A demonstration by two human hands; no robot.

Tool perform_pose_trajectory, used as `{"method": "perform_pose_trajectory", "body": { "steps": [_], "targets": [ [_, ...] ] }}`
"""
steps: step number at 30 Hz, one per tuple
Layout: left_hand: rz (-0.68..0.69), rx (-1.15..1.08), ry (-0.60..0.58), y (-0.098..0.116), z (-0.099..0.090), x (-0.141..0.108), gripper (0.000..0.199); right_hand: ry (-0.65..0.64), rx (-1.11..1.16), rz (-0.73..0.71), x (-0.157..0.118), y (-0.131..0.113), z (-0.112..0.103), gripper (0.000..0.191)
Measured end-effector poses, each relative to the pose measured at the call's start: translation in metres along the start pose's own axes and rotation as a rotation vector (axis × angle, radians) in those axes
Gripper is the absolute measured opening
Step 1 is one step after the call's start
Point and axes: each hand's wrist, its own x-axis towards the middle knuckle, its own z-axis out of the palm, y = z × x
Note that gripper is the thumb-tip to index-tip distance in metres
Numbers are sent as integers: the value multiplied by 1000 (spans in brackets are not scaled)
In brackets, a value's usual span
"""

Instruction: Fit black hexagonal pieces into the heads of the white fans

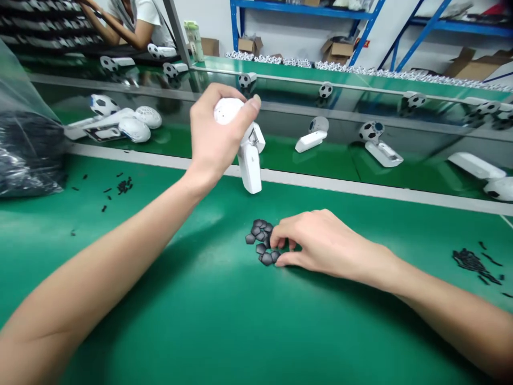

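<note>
Green bench mat (360, 331) lies under the right hand (320, 240), blue shelving (233, 27) beyond.

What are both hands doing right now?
Left hand: closed, holding a white plastic ball-topped gadget.
Right hand: curled against black pentagon pieces; cannot tell if it grips any.
</note>
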Motion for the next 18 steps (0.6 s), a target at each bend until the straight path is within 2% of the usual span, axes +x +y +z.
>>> {"method": "perform_pose_trajectory", "body": {
  "steps": [3,6,8,10,12,14,16,18],
  "targets": [
    [-71,16,-14,1,4,-6,26,-20,-18,-25,1,1,2,11],
    [-112,38,-26,7,5,-8,25,34,-29,-52,0,7,-1,15],
    [-98,35,-34,9,5,-8,24,103,15,-144,-1,12,-5,15],
    [-69,34,-35,8,5,-7,25,188,59,-308,-3,16,-8,14],
    [-52,12,-39,5,5,-6,28,343,-10,-500,-7,19,-11,9],
    [-67,-35,-38,4,6,-6,32,566,-189,-666,-12,20,-10,15],
    [-110,-74,-41,6,6,-6,38,765,-376,-774,-19,20,-9,26],
    [-152,-89,-50,12,5,-8,42,861,-493,-833,-26,21,-7,30]
  ]
}}
